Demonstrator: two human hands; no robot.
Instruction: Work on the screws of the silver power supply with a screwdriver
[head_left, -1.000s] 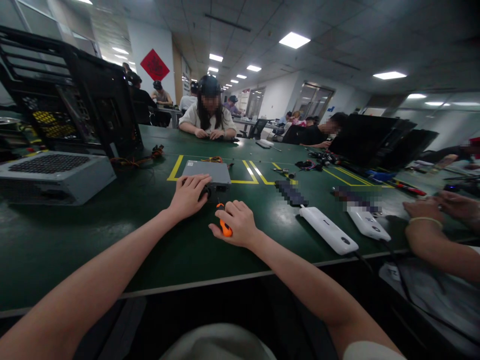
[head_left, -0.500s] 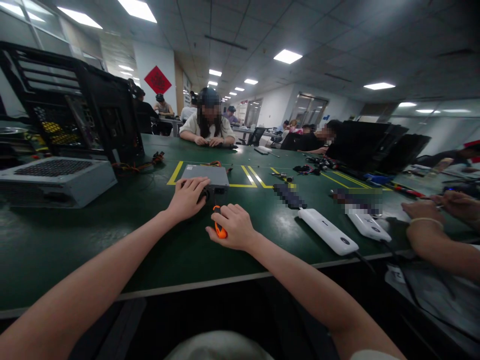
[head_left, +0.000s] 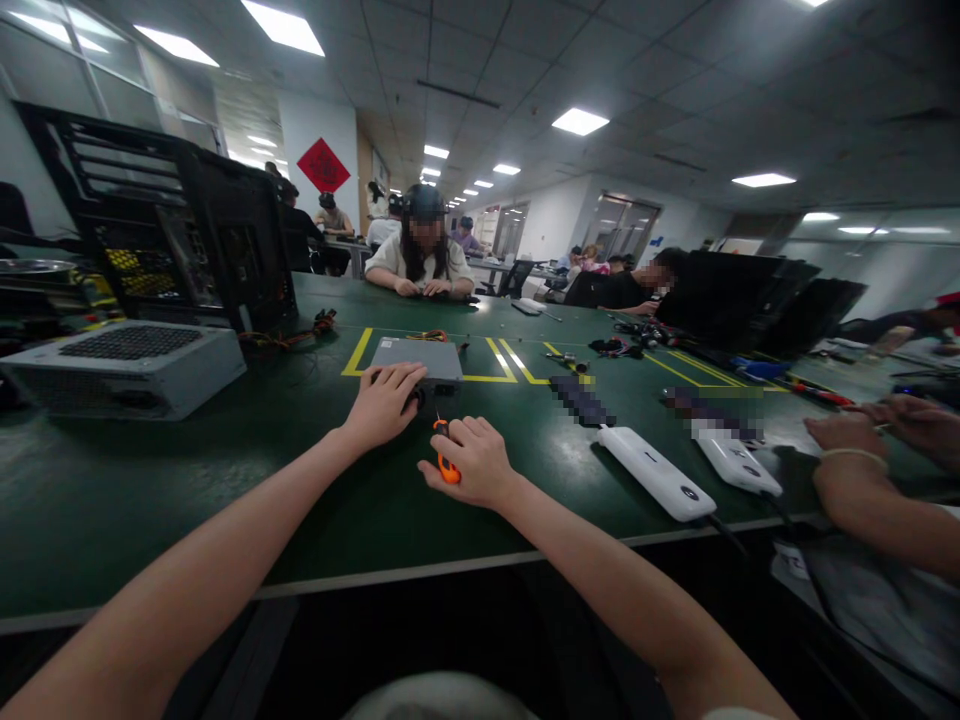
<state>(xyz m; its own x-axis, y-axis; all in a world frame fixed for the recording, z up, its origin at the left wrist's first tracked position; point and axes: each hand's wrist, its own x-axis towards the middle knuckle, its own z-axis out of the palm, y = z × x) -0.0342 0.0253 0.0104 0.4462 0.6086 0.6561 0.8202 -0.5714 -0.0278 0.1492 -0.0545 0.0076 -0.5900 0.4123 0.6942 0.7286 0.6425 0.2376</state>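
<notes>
So I'm standing around watching someone at a long, glossy dark-green counter (head_left: 180, 490). Biggest thing on it is an open-framed black computer case (head_left: 240, 250), parked well back from the near edge, over to the worker's left. Closer to the near edge, in front of that case, there's a chunky silver-grey metal box with a dark mesh grille (head_left: 172, 375).

The one that matters is a smaller flat grey metal box (head_left: 420, 355), about midway between the near and far edges, lying across the yellow tape, one end facing the near edge.

Left hand (head_left: 386, 405) is clamped on that box's near left corner, fingers draped over the top and thumb down at the near end. Right hand (head_left: 476, 460) sits nearer the counter's near edge, fingers curled around a stubby orange-and-black screwdriver (head_left: 448, 470), thumb poking out to the side. Its thin shaft aims at the box's near end; I can't tell if the tip is touching.

My two cents on doing this well: press down with the left so the box can't skid, but move that thumb clear of the shaft's line. I'd get the right thumb onto the handle too, seat the tip squarely, push straight in, then turn. Going in at an angle would probably slip.
</notes>
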